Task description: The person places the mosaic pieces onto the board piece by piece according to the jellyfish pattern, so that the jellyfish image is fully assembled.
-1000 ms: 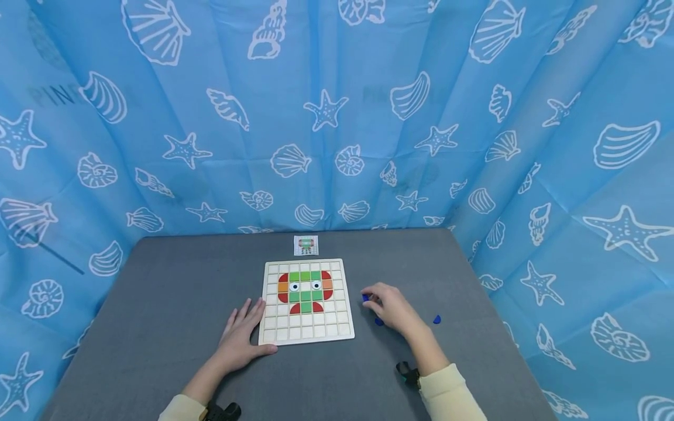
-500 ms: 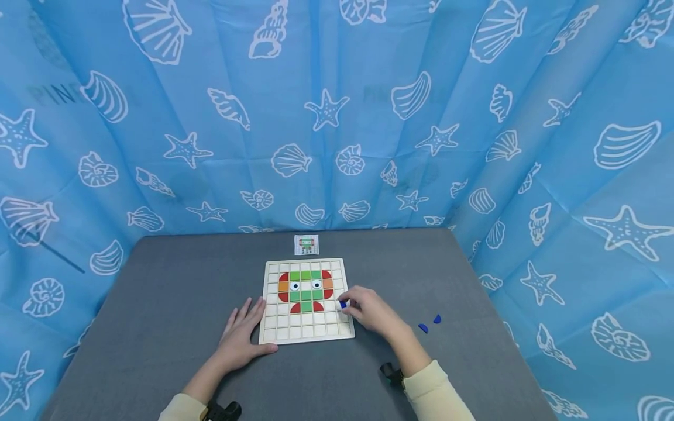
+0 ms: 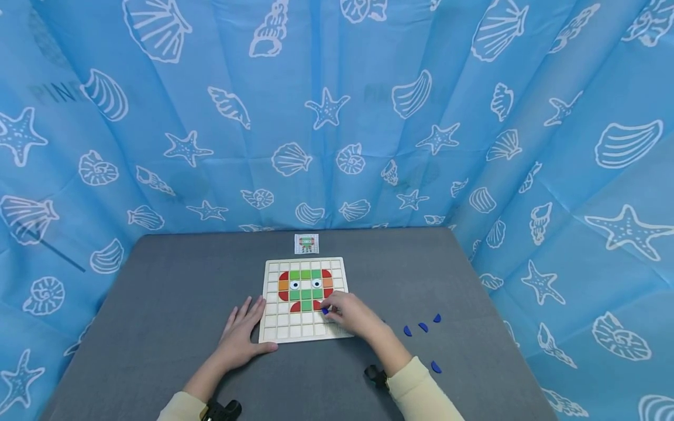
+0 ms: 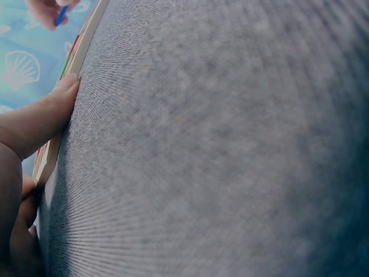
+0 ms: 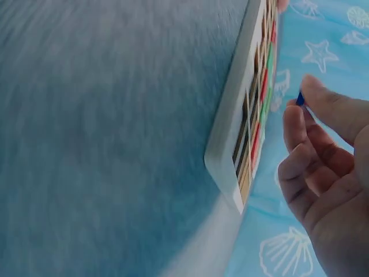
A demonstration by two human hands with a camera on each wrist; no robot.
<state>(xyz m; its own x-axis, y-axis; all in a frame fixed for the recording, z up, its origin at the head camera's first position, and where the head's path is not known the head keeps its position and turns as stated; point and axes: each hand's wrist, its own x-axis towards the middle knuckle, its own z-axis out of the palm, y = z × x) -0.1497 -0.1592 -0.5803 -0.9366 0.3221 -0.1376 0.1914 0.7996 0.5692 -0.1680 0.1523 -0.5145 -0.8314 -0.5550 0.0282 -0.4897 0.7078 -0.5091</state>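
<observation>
A pale wooden grid board [image 3: 289, 333] lies on the grey table, with red, green and orange tiles and two eye tiles set in its middle. My left hand [image 3: 241, 332] rests against its left side, fingers spread along the edge and thumb at the near corner. In the left wrist view, the thumb [image 4: 43, 118] touches the board's rim. My right hand [image 3: 350, 316] pinches a small blue piece [image 3: 325, 311] between thumb and fingertips, just over the board by the lower right red tile. The right wrist view shows only a sliver of this blue piece [image 5: 300, 99].
Several blue half-round pieces lie on the table to the right, among them one farther back [image 3: 437, 318] and one nearer [image 3: 436, 367]. A small pattern card [image 3: 306, 244] lies beyond the board. A blue shell-print curtain [image 3: 326, 175] stands behind the table [image 3: 210, 257].
My right hand has carried the blue piece leftward from the table to over the board. More blue pieces on the right have come into sight. My left hand has stayed in place.
</observation>
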